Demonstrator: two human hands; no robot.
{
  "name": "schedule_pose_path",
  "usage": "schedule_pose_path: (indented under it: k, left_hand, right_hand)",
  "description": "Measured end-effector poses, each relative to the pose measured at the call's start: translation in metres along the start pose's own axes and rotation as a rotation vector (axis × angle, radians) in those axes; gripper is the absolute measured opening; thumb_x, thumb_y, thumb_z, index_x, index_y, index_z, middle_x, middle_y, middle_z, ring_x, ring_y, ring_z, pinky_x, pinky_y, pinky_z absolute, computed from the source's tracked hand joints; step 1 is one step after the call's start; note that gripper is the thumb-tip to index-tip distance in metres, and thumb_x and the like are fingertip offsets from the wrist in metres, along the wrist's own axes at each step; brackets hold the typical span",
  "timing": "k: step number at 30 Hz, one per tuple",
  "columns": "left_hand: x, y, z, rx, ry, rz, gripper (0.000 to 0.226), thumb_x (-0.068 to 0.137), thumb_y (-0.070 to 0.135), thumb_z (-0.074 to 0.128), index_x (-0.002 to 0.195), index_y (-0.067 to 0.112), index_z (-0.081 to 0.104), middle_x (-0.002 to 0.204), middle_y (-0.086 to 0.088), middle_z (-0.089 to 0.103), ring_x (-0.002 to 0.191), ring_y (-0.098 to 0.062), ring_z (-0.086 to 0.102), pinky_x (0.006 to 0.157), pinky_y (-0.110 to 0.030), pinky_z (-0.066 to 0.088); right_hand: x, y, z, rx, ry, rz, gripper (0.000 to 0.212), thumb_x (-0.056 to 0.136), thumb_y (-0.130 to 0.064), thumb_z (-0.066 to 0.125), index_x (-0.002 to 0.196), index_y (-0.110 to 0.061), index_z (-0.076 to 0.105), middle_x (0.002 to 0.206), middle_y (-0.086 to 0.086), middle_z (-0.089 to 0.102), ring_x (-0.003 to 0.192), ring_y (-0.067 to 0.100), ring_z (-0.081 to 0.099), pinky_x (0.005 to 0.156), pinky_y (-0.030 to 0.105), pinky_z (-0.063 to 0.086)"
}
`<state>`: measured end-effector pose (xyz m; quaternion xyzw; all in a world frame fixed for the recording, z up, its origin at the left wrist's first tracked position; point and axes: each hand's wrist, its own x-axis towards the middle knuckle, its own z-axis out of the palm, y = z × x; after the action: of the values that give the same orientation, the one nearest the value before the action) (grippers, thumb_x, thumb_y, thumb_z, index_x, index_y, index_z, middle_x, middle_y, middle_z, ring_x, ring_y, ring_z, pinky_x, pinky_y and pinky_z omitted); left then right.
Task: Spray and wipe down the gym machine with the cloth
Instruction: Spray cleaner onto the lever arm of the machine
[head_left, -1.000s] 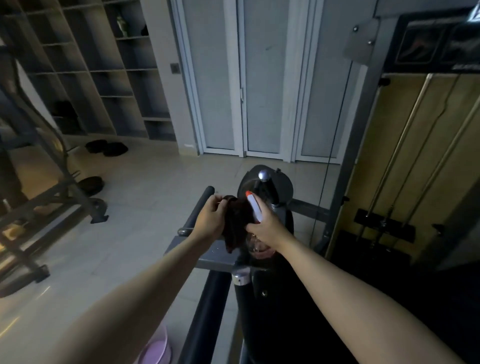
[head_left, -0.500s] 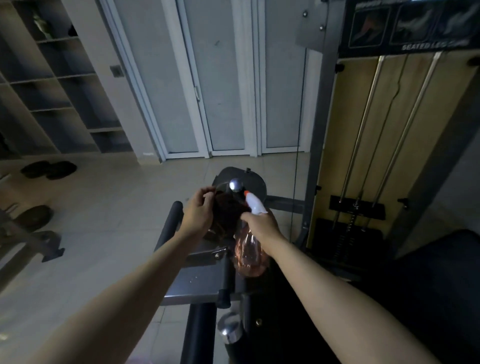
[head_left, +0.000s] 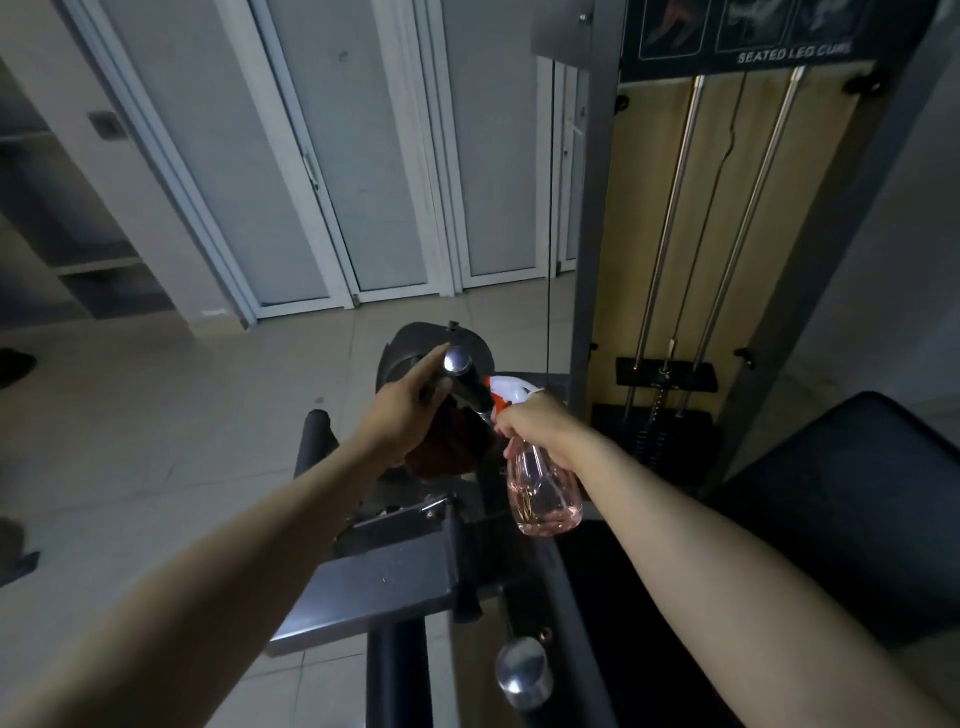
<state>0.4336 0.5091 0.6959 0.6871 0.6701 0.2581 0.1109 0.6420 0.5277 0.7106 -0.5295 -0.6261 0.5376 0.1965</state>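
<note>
Above the grey frame (head_left: 374, 587), the right hand (head_left: 535, 423) is curled round the neck of a clear pink bottle (head_left: 543, 493) (liquid level hard to judge), nozzle toward the cloth (head_left: 447, 449). Beyond, the left hand (head_left: 402, 415) holds that dark red cloth against the machine's chrome-capped handle (head_left: 457, 361).

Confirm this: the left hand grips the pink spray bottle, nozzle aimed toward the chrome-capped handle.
Wrong hand. The head view shows the right hand gripping the pink spray bottle, nozzle aimed toward the chrome-capped handle; the left hand holds the red cloth.
</note>
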Motion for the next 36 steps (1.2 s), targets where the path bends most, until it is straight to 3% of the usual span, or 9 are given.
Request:
schedule_pose_path:
  k: [4,8,12,16,21,23,26,30,36]
  left_hand:
    - [0.0,-0.009,0.004,-0.062,-0.025,0.018,0.061,0.106,0.029,0.047,0.158,0.043,0.018,0.122,-0.018,0.067,0.098,-0.032,0.067,0.08,-0.034,0.048]
    - [-0.006,-0.008,0.009,-0.13,-0.019,0.006,0.056,0.106,0.029,0.047,0.157,0.039,0.025,0.106,-0.007,0.067,0.087,-0.022,0.065,0.076,-0.032,0.046]
    - [-0.02,-0.01,0.018,-0.316,0.013,-0.037,0.053,0.104,0.034,0.051,0.154,0.038,0.033,0.114,0.002,0.066,0.099,-0.015,0.064,0.085,-0.036,0.052]
    - [-0.039,-0.008,0.023,-0.364,-0.006,-0.083,0.044,0.104,0.04,0.05,0.147,0.034,0.042,0.113,0.002,0.065,0.1,-0.015,0.064,0.085,-0.038,0.055]
    - [-0.065,-0.015,0.031,-0.377,-0.053,-0.027,0.025,0.104,0.036,0.052,0.122,0.024,0.064,0.111,0.005,0.069,0.104,-0.015,0.064,0.091,-0.036,0.052]
    - [-0.077,-0.02,0.038,-0.403,-0.112,-0.032,0.024,0.103,0.038,0.052,0.118,0.024,0.066,0.108,0.006,0.069,0.1,-0.012,0.065,0.092,-0.039,0.053]
    - [-0.094,-0.02,0.046,-0.429,-0.165,-0.009,0.022,0.103,0.039,0.053,0.115,0.026,0.067,0.108,0.007,0.068,0.101,-0.01,0.063,0.094,-0.038,0.052]
    - [-0.115,-0.011,0.049,-0.488,-0.203,0.003,0.014,0.104,0.038,0.051,0.111,0.036,0.063,0.107,0.011,0.065,0.102,-0.006,0.061,0.094,-0.033,0.05]
    - [-0.152,0.009,0.041,-0.551,-0.239,0.028,0.016,0.104,0.037,0.05,0.113,0.036,0.064,0.104,0.02,0.063,0.1,0.001,0.059,0.086,-0.025,0.047]
  right_hand:
    - [0.003,0.006,0.004,0.006,0.061,0.012,0.038,0.083,0.002,0.051,0.086,-0.035,0.059,0.084,-0.015,0.059,0.069,0.006,0.059,0.06,0.019,0.047]
    - [0.005,0.013,0.004,0.007,0.091,-0.004,0.066,0.08,0.004,0.05,0.137,-0.029,0.057,0.111,-0.01,0.06,0.087,0.014,0.058,0.081,0.029,0.05]
    - [-0.003,0.015,0.008,-0.014,0.094,0.033,0.06,0.075,0.006,0.05,0.12,-0.03,0.064,0.109,-0.009,0.057,0.086,0.011,0.057,0.085,0.03,0.051]
    - [-0.017,0.025,0.012,-0.218,0.14,0.021,0.07,0.074,-0.012,0.049,0.137,-0.04,0.055,0.119,-0.008,0.062,0.109,0.018,0.059,0.093,0.032,0.051]
    - [-0.05,0.042,0.017,-0.474,0.041,0.155,0.073,0.081,0.001,0.044,0.144,-0.036,0.05,0.134,-0.012,0.057,0.126,0.02,0.055,0.089,0.021,0.041]
    - [-0.063,0.048,0.023,-0.527,0.024,0.186,0.076,0.081,0.004,0.045,0.146,-0.037,0.048,0.143,-0.005,0.056,0.123,0.024,0.058,0.084,0.022,0.045]
    - [-0.076,0.063,0.033,-0.479,0.033,0.253,0.077,0.082,0.004,0.048,0.145,-0.039,0.048,0.133,-0.004,0.059,0.086,0.02,0.065,0.069,0.028,0.055]
    - [-0.097,0.08,0.038,-0.423,0.107,0.205,0.07,0.086,-0.004,0.048,0.144,-0.044,0.048,0.143,-0.007,0.054,0.12,0.021,0.059,0.095,0.028,0.049]
    - [-0.136,0.104,0.037,-0.368,0.17,0.144,0.065,0.089,-0.009,0.061,0.14,-0.046,0.049,0.137,-0.003,0.06,0.107,0.017,0.065,0.084,0.031,0.059]
